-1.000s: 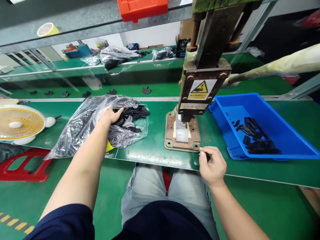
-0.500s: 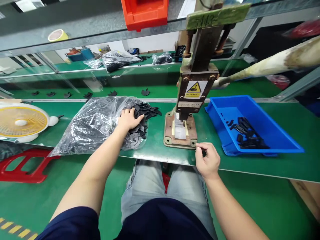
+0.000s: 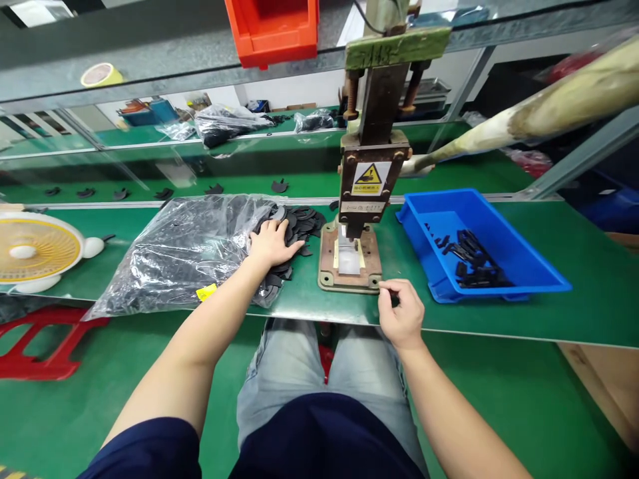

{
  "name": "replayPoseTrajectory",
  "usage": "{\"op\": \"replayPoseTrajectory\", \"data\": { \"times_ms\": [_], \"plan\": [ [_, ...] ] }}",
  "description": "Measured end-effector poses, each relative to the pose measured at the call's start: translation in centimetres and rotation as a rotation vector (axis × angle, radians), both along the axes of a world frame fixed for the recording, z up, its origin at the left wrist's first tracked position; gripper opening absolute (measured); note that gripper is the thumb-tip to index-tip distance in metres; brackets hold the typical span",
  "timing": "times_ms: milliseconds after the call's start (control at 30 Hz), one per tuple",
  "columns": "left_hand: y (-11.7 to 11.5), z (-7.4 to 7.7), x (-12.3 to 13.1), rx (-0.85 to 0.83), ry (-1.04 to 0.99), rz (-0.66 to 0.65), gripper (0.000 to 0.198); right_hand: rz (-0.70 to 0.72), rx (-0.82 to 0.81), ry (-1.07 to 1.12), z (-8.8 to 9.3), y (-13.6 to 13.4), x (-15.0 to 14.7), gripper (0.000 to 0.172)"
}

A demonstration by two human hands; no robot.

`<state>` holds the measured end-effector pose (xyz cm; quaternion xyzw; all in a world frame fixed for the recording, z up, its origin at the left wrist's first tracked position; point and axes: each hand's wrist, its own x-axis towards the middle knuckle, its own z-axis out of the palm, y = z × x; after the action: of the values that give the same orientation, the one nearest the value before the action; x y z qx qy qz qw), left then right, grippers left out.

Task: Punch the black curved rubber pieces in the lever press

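Observation:
My left hand (image 3: 274, 242) lies with its fingers spread on a pile of thin, curved black parts (image 3: 305, 223). These spill from the mouth of a clear plastic bag (image 3: 184, 253), which is full of more of them. My right hand (image 3: 402, 313) is curled closed, thumb near forefinger, at the front right corner of a bench press; nothing shows in it. The hand press (image 3: 372, 169) carries a yellow warning label. Under its ram, a metal fixture (image 3: 349, 258) sits on the brown base plate (image 3: 327, 266); I cannot make out any part in it.
Right of the press stands a blue bin (image 3: 499, 259) holding small black pieces (image 3: 474, 259). A long pale lever (image 3: 524, 123) juts out rightward. Black parts (image 3: 121, 193) lie spaced along the rear strip. A fan (image 3: 34, 249) lies at left; an orange bin (image 3: 272, 33) hangs over the shelf edge.
My left hand has slid right over the black parts, and a yellow label on the bag now shows. My right hand keeps its place by the press. The whole view has shifted slightly.

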<state>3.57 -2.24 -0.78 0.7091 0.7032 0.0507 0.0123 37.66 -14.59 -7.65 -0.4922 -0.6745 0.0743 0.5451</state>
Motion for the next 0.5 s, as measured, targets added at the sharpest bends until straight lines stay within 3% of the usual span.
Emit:
{"op": "replayPoseTrajectory", "data": {
  "times_ms": [333,500],
  "plan": [
    [0.2,-0.5,3.9,0.010,-0.008,-0.118,0.084,0.002,0.014,0.011,0.1,-0.1,-0.1,0.012],
    [3.2,1.0,5.1,0.166,0.008,-0.188,0.071,0.010,0.006,0.019,-0.1,-0.2,0.0,0.013]
  ]
}}
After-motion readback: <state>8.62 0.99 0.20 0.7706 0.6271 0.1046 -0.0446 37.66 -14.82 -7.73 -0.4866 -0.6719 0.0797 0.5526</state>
